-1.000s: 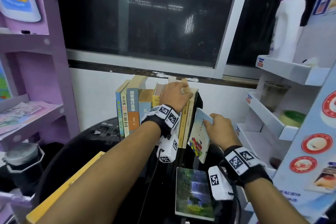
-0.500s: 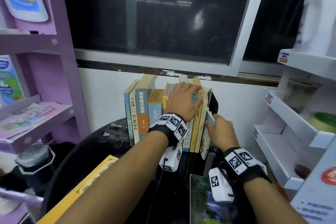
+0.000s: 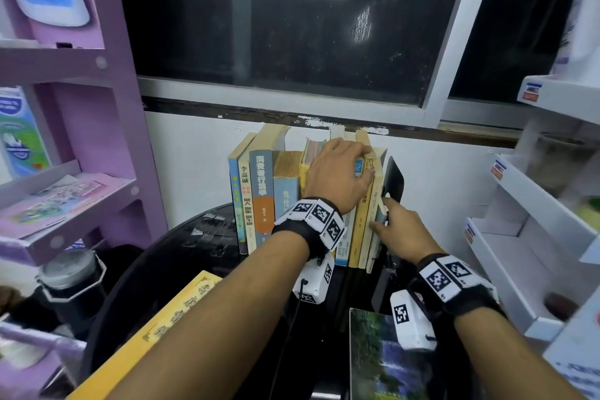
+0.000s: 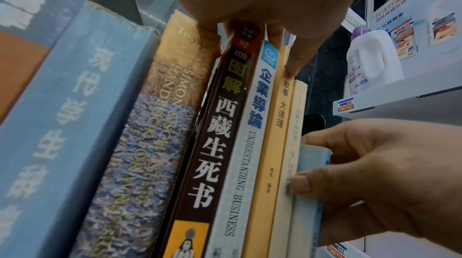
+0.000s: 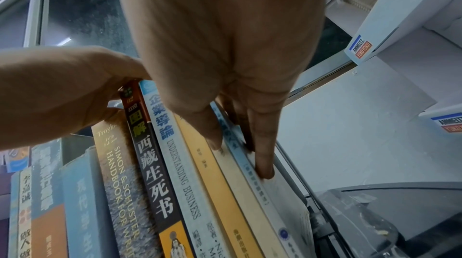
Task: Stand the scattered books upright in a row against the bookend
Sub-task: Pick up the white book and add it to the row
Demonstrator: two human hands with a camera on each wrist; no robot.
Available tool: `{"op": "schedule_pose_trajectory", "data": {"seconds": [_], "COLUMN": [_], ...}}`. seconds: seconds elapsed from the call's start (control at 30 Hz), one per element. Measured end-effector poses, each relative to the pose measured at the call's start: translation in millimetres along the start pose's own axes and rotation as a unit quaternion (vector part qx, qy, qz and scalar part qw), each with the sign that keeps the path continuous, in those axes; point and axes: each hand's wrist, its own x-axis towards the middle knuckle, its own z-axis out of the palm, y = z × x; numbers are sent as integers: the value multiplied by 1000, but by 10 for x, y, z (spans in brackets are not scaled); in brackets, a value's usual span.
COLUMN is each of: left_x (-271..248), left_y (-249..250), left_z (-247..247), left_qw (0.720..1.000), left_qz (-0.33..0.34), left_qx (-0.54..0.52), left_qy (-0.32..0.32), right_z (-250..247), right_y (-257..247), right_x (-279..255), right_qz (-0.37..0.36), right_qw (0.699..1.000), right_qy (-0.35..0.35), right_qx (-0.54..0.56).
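Observation:
Several books [image 3: 276, 191] stand upright in a row on the black round table [image 3: 181, 256], and a black bookend [image 3: 394, 178] closes the right end. My left hand [image 3: 341, 169] lies over the tops of the middle books, fingers curled over their upper edges [image 4: 275, 33]. My right hand [image 3: 388, 221] pinches the spine of a thin light-blue book [image 4: 310, 193] between thumb and fingers [image 5: 265, 169]. That book stands upright between the last cream book and the bookend. A yellow book [image 3: 156, 334] and a landscape-cover book [image 3: 380, 357] lie flat near me.
A purple shelf unit [image 3: 97, 140] stands close on the left with a dark jar [image 3: 71, 279] at its foot. White display shelves [image 3: 535, 211] stand on the right, and a white bottle [image 4: 372, 58] sits on one. A wall and a dark window are right behind the row.
My right hand has carried the thin blue book from a tilted position in front of the row into the gap beside the bookend, now upright. My left hand stayed on the book tops.

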Motion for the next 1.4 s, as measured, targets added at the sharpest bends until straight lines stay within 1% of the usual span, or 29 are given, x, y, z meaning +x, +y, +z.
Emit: {"op": "schedule_pose_trajectory", "data": {"seconds": [0.17, 0.3, 0.47, 0.9, 1.07, 1.2, 1.27, 1.4], "left_x": [0, 3, -4, -3, 7, 11, -22, -189], "left_y": [-12, -16, -23, -40, -38, -15, 14, 91], "left_z": [4, 5, 4, 3, -34, -109, -163, -270], "left_qw": [1000, 1000, 1000, 1000, 1000, 997, 996, 995], "left_qz": [5, 7, 12, 16, 21, 27, 14, -3], "left_qx": [3, -1, -1, -6, -1, -4, -21, -58], "left_qy": [3, 0, 6, 3, -24, -68, -86, -78], "right_z": [-12, 17, 53, 75, 29, -45, -86, -137], "right_y": [22, 72, 93, 117, 88, 71, 76, 124], "right_x": [12, 29, 54, 95, 30, -91, -162, -315], "right_qz": [-5, -18, -17, -7, 2, -7, -3, 10], "right_qw": [1000, 1000, 999, 1000, 999, 999, 998, 999], "right_qy": [-25, -20, -17, -21, -51, -49, -50, -50], "right_qx": [-1, 11, 25, 12, 2, 11, 25, 17]}}
